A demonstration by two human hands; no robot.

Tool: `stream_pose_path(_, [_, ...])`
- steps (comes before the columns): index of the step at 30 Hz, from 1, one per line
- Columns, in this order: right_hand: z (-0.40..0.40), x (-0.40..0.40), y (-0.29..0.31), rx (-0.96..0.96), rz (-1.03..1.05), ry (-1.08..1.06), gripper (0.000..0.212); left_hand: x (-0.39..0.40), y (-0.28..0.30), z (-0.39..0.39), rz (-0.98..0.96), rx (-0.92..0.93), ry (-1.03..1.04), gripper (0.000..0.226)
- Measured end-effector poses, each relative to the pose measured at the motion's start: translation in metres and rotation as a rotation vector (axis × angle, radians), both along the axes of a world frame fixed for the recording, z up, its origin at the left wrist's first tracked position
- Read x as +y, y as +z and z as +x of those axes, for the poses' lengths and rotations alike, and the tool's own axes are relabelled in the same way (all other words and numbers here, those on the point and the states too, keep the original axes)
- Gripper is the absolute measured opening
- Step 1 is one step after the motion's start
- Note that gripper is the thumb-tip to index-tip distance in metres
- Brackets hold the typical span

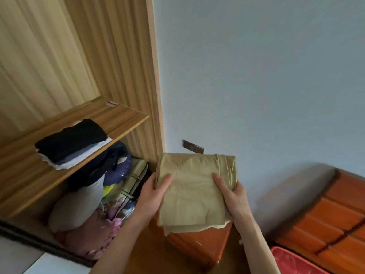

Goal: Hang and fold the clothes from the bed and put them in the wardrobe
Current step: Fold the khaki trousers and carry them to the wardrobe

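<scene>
Head view: both hands' fingers, left hand (pixel 152 196) and right hand (pixel 233 196), clasp folded olive cloth (pixel 195 192).

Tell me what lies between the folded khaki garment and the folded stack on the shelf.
Head view: only bare shelf board and the wardrobe's side panel separate khaki garment from stack.

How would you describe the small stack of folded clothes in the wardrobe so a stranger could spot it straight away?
Find the open wooden wardrobe on the left and its slanting shelf. The folded stack lies on that shelf, above the crammed bundles of bedding. Alone there, it is neatly layered: black on top, grey and white beneath, unlike the olive folded garment held in both hands.
</scene>
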State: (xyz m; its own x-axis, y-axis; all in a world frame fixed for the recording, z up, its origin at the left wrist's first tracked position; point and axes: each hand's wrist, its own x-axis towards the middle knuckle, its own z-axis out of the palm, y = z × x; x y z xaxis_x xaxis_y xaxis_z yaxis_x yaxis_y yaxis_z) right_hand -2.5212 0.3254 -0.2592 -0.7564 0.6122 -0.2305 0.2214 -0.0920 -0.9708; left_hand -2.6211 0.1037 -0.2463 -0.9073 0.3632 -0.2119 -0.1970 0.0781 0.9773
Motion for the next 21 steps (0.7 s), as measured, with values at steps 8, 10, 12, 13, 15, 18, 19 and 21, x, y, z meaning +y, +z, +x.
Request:
stream_pose_path(8, [-0.117,-0.006,0.006,0.076,0.005,0.282,0.042,-0.020,0.009,-0.048,0.039,0.031,0.341,0.044])
stream_pose_path(10, [-0.140,-0.015,0.003,0.090,0.004,0.344,0.046,-0.030,0.009,-0.057,0.032,0.035,0.407,0.048])
stream_pose_path(12, [-0.161,-0.026,0.001,0.098,0.011,0.406,0.051,-0.042,0.009,-0.064,0.010,0.044,0.464,0.052])
stream_pose_path(13, [-0.171,-0.032,0.001,0.101,0.007,0.436,0.054,-0.049,0.009,-0.066,-0.007,0.059,0.492,0.052])
stream_pose_path(15, [-0.190,-0.046,0.002,0.102,-0.007,0.484,0.059,-0.061,0.009,-0.072,-0.043,0.072,0.543,0.048])
stream_pose_path(18, [-0.219,-0.069,0.003,0.108,-0.012,0.555,0.060,-0.080,0.009,-0.084,-0.024,0.060,0.637,0.028])
stream_pose_path(19, [-0.228,-0.077,0.002,0.109,-0.008,0.569,0.064,-0.088,0.008,-0.088,-0.020,0.059,0.667,0.028])
stream_pose_path(21, [-0.245,-0.095,0.002,0.102,0.006,0.601,0.071,-0.104,0.007,-0.097,-0.027,0.045,0.709,0.041])
